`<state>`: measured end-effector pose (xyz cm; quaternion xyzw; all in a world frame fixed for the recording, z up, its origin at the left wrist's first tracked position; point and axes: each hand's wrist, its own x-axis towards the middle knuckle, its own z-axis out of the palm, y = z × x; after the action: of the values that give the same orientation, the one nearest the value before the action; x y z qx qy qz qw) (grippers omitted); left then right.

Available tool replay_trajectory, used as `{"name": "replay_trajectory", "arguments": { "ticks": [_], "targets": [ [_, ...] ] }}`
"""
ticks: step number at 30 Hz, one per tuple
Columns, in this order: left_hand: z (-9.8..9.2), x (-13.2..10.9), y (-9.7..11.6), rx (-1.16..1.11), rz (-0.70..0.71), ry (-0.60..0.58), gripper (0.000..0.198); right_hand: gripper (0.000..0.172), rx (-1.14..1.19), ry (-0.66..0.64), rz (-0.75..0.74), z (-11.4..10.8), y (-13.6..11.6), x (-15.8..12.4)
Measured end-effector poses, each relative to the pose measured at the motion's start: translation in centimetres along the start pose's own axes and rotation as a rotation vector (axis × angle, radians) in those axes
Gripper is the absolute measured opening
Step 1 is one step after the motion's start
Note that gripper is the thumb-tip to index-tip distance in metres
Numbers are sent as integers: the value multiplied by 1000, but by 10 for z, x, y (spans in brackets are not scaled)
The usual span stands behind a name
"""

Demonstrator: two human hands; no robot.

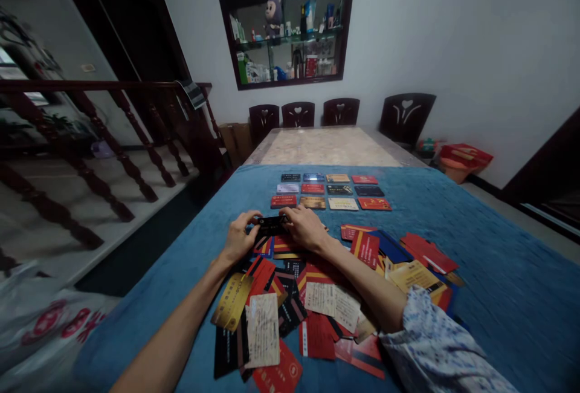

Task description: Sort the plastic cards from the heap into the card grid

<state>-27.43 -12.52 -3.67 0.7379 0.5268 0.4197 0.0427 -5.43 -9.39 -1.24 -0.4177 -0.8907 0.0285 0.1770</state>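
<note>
A black card point(270, 225) is held level between my two hands, just beyond the near pile. My left hand point(240, 237) pinches its left end between thumb and fingers. At the right end, my right hand point(304, 227) grips the same card. Below and between my forearms lies a loose heap of overlapping cards, with a gold card point(233, 301), a cream card point(263, 329) and a red card point(319, 335) among them. Past my hands, several cards lie in neat rows, including a red card point(283, 201) and a cream card point(343, 204).
A blue cloth point(194, 248) covers the near part of the long table point(326, 142). More cards spread to the right, including a yellow card point(417, 278). Chairs point(341, 112) stand at the far end. A plastic bag point(49, 326) is at the lower left, beside a wooden railing point(99, 86).
</note>
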Motion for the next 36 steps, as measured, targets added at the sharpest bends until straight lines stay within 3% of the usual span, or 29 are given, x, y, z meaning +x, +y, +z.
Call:
{"name": "replay_trajectory", "arguments": {
  "ticks": [7, 18, 24, 36],
  "targets": [
    [2, -3, -2, 46, 35, -76, 30, 40, -41, -85, 60, -1, -5, -1],
    [0, -3, -1, 80, 15, -147, 47, 57, 0, -89, 27, 3, -3, -1],
    [-2, -1, 2, 104, 38, -156, 52, 58, -35, -104, 4, 4, 3, 2],
    [-2, 15, 7, 217, 96, -266, 46, 53, -95, -112, -4, -25, 10, 4]
  ]
}}
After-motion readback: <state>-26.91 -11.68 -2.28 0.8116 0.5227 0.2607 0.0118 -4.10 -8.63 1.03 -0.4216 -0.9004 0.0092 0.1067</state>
